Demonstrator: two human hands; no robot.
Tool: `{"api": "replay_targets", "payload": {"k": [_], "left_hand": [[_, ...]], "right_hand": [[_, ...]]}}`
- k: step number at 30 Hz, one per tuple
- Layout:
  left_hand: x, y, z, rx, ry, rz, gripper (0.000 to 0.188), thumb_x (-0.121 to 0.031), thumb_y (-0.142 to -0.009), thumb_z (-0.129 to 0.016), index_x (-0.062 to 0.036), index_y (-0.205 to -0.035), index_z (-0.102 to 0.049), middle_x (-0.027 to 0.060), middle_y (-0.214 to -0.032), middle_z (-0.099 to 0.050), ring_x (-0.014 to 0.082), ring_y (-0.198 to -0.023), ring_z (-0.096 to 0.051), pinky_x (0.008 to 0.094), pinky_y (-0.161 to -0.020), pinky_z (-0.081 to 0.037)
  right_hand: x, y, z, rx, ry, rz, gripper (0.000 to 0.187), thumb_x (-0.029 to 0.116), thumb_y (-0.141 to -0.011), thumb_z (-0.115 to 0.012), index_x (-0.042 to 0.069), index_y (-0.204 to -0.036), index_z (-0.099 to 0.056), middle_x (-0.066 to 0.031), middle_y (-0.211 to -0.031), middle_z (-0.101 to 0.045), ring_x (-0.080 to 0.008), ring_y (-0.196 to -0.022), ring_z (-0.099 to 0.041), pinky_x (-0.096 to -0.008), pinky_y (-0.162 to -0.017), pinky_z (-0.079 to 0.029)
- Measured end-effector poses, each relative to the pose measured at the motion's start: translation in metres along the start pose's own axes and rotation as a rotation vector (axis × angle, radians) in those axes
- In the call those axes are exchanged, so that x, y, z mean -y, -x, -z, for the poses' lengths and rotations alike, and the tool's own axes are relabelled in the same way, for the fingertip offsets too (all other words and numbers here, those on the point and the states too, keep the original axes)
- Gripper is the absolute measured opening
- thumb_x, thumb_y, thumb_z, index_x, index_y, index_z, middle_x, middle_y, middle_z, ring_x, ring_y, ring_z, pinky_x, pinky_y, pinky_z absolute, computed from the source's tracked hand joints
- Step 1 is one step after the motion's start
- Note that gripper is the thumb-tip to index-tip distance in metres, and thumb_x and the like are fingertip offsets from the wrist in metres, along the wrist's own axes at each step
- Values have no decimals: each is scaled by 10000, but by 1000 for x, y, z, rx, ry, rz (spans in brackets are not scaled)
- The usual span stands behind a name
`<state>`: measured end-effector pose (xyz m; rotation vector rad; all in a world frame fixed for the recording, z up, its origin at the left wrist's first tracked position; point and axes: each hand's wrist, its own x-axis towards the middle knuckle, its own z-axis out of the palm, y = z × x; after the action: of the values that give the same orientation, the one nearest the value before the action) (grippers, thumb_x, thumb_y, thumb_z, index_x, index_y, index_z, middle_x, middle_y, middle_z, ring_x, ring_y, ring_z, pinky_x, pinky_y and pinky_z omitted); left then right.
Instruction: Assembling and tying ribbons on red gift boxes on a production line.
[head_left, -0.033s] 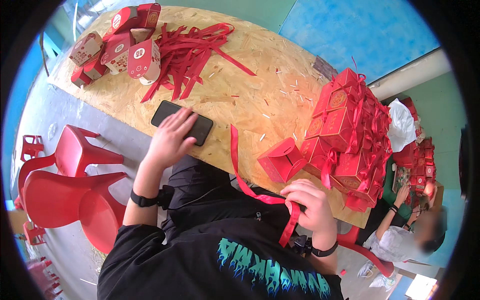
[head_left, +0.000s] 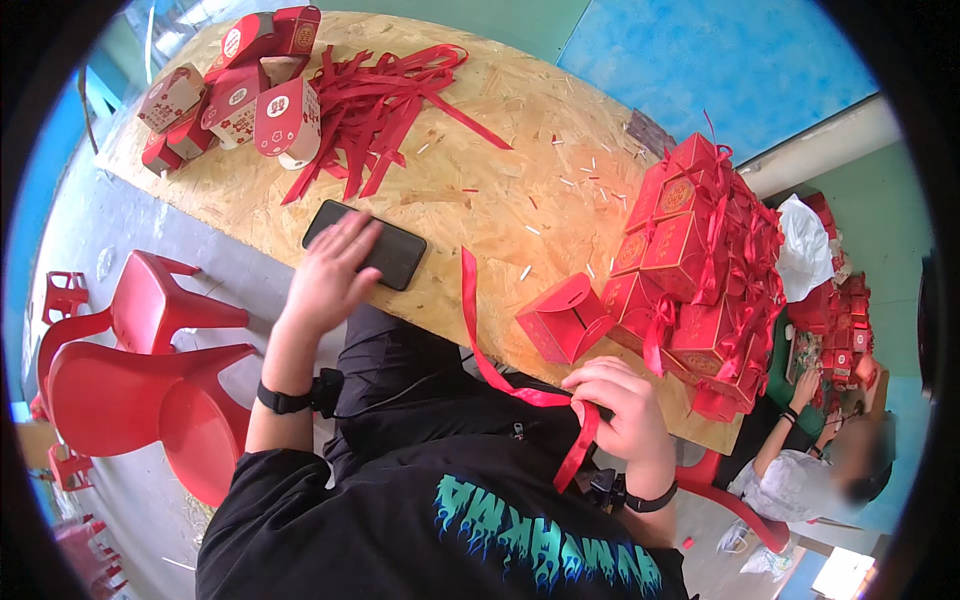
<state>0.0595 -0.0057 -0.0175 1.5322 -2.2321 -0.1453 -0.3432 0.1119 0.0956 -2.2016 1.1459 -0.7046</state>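
My left hand (head_left: 325, 280) rests with outstretched fingers on the near left part of a black smartphone (head_left: 402, 258), which lies at the table's near edge with its screen dark. My right hand (head_left: 622, 408) has its fingers curled around a red ribbon (head_left: 472, 315). One end of that ribbon runs up to the left onto the tabletop, and the other hangs below my fingers. Just beyond my right hand, a single red gift box (head_left: 562, 320) with no ribbon around it sits beside a stack of ribbon-tied red boxes (head_left: 678, 245).
Loose red ribbons (head_left: 385, 105) lie in a heap on the chipboard table (head_left: 490, 190), next to flower-patterned red and white boxes (head_left: 235, 100). Small white bits are scattered mid-table. Red plastic chairs (head_left: 150, 400) stand at left. A co-worker (head_left: 800, 480) sits at right.
My left hand has slid slightly left and toward me on the phone. My right hand and its ribbon stay nearly where they were.
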Motion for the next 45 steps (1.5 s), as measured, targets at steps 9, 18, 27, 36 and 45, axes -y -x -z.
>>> {"api": "replay_targets", "payload": {"k": [9, 18, 27, 36, 45], "left_hand": [[2, 14, 23, 66, 87, -30, 674, -245, -899, -681, -9, -1489, -456, 234, -1563, -414, 375, -1468, -376, 447, -1198, -335], [2, 5, 0, -47, 128, 101, 602, -142, -880, -705, 0, -1429, -503, 213, -1504, -492, 385, -1413, -449, 475, -1174, -357], [0, -13, 7, 8, -255, 391, 618, -329, -963, -637, 5, -1458, -477, 224, -1484, -517, 371, -1348, -516, 461, -1145, -394], [-92, -15, 15, -111, 322, -87, 184, -9, -876, -710, -15, -1060, -717, 143, -1021, -719, 311, -882, -713, 384, -765, -560], [-173, -44, 15, -74, 389, -437, 120, 3, -792, -760, -42, -879, -690, 84, -697, -603, 223, -580, -614, 311, -512, -454]], "right_hand": [[-2, 4, 2, 7, -6, -47, 149, -10, -751, -750, 12, -849, -641, -108, -945, -694, -325, -894, -674, -421, -863, -530], [-2, 11, 4, -8, 11, -26, 150, 8, -754, -760, 15, -848, -644, -108, -943, -695, -328, -872, -664, -411, -827, -522], [4, 25, 14, -42, -14, -41, 160, 5, -747, -758, 15, -856, -641, -108, -937, -694, -324, -868, -655, -412, -821, -516], [-6, 46, 32, -102, -138, -68, 151, -24, -739, -726, 21, -803, -596, -114, -897, -684, -320, -839, -650, -410, -815, -512], [-2, 116, 64, -184, -1097, 193, 157, -4, -801, -526, 40, -653, -497, -126, -685, -652, -285, -626, -668, -440, -681, -612]]}}
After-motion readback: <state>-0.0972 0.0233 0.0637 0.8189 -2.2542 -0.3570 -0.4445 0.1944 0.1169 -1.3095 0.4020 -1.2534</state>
